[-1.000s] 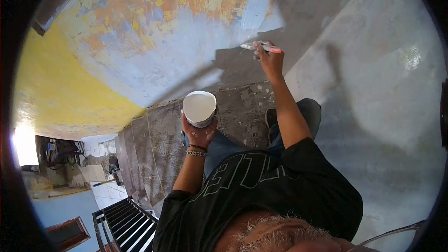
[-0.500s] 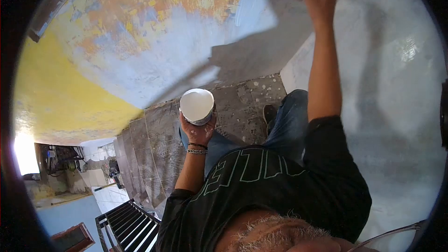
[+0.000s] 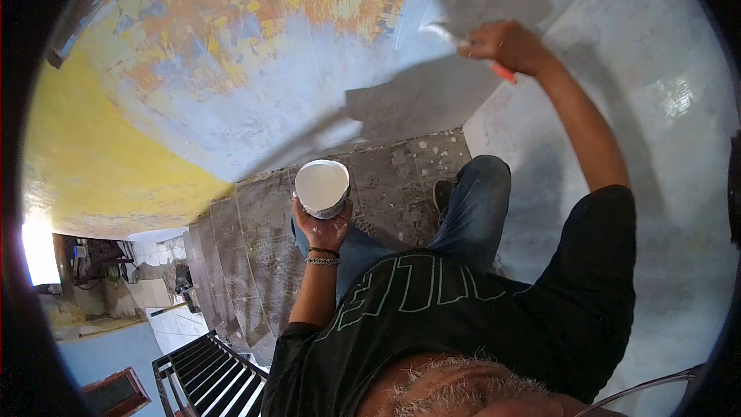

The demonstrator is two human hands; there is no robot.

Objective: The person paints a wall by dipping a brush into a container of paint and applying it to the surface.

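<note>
Patchy stairwell wall (image 3: 231,69), flaky orange and yellow up top, pale blue-grey lower down.

Left hand (image 3: 323,228) is wrapped round the bottom of a small tub (image 3: 321,187) full of white paint, held about level over the tiled steps (image 3: 258,224), with bracelets (image 3: 323,260) on the wrist just under the tub. Right hand (image 3: 505,45) is well up and to the right of the tub, fist closed on an orange-handled brush (image 3: 444,33), bristle end against the wall beside a lighter stripe (image 3: 411,8). Hands are well apart. Black railing (image 3: 208,371) sits far below-left of the tub.
</note>
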